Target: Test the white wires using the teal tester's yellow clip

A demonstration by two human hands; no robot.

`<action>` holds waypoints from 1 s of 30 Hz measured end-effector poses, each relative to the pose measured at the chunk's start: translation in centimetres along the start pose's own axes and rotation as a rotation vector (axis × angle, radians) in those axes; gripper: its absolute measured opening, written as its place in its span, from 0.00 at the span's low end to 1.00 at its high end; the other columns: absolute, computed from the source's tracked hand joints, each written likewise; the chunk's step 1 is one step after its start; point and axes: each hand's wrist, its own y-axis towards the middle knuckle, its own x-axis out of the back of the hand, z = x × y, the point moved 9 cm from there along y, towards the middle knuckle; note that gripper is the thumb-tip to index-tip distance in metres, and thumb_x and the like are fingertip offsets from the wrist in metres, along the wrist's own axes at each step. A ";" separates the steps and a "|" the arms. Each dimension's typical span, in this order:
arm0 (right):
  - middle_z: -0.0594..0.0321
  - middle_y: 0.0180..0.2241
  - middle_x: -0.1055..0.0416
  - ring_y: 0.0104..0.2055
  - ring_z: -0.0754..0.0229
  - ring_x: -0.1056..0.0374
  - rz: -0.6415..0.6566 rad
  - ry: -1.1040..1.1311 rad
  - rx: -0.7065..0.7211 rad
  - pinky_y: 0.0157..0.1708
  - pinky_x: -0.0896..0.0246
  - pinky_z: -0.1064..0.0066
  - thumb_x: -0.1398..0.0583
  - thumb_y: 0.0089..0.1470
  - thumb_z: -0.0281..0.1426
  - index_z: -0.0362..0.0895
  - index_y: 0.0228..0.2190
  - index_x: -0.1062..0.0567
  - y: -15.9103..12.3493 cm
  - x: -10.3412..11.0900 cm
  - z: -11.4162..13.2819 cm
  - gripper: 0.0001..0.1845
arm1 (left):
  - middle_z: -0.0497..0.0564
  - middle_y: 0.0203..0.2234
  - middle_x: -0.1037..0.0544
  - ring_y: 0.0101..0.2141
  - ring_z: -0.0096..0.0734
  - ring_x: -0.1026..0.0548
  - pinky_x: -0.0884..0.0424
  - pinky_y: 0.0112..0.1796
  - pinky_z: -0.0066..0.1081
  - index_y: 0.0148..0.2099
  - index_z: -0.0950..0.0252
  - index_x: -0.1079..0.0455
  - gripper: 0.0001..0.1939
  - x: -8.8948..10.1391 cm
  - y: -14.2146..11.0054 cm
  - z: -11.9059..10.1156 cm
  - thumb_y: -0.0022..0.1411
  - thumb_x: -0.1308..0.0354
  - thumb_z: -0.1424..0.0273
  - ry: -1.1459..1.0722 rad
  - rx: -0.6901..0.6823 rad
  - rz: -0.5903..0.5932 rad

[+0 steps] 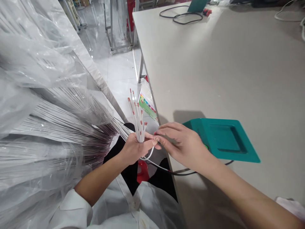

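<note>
My left hand [135, 148] is closed around a bundle of white wires [140, 127], whose reddish-brown tips stand up above the fist. One wire of the bunch loops down below the hand. My right hand [182, 143] meets the left at the fingertips, with thumb and forefinger pinched together; whatever lies between them is too small to make out. Just beyond the right wrist, a teal device [226, 136] with a recessed square top sits on the table, and a black cable runs beneath the wrist.
Many more white wires [64, 117], partly wrapped in clear plastic, hang at the left. A pale table [226, 73] spans the right side. At its far end lie a looped black cable [181, 19] and another teal object [197, 5]. A wheeled metal rack [111, 35] stands on the floor.
</note>
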 end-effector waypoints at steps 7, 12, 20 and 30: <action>0.58 0.30 0.24 0.32 0.57 0.30 0.010 -0.376 0.210 0.34 0.45 0.63 0.46 0.54 0.27 0.42 0.26 0.26 -0.3 -0.1 2.0 0.10 | 0.46 0.16 0.28 0.12 0.15 0.44 0.50 0.14 0.22 0.31 0.69 0.28 0.08 -0.1 0.0 -0.2 0.53 0.43 0.68 0.032 -0.017 -0.023; 0.56 0.31 0.24 0.32 0.53 0.30 0.018 -0.450 0.104 0.34 0.46 0.59 0.46 0.56 0.30 0.44 0.29 0.26 -0.8 1.9 -0.4 0.10 | 0.48 0.26 0.20 0.12 0.15 0.43 0.46 0.14 0.22 0.53 0.64 0.33 0.23 -0.1 0.5 -1.0 0.53 0.43 0.69 0.030 -0.054 -0.039; 0.53 0.31 0.25 0.35 0.45 0.32 0.239 -0.567 0.090 0.33 0.48 0.53 0.47 0.56 0.32 0.47 0.33 0.29 -1.3 1.2 -4.0 0.07 | 0.51 0.28 0.20 0.13 0.14 0.43 0.48 0.14 0.23 0.54 0.65 0.32 0.25 -0.7 2.1 -0.3 0.54 0.42 0.66 -0.014 -0.052 -0.020; 0.57 0.22 0.29 0.34 0.49 0.33 0.287 -0.497 0.100 0.42 0.49 0.51 0.44 0.44 0.22 0.46 0.19 0.33 -0.2 0.0 -3.9 0.09 | 0.52 0.27 0.20 0.12 0.14 0.44 0.50 0.14 0.23 0.56 0.69 0.34 0.29 -0.9 2.4 -0.3 0.52 0.40 0.63 -0.075 -0.051 -0.022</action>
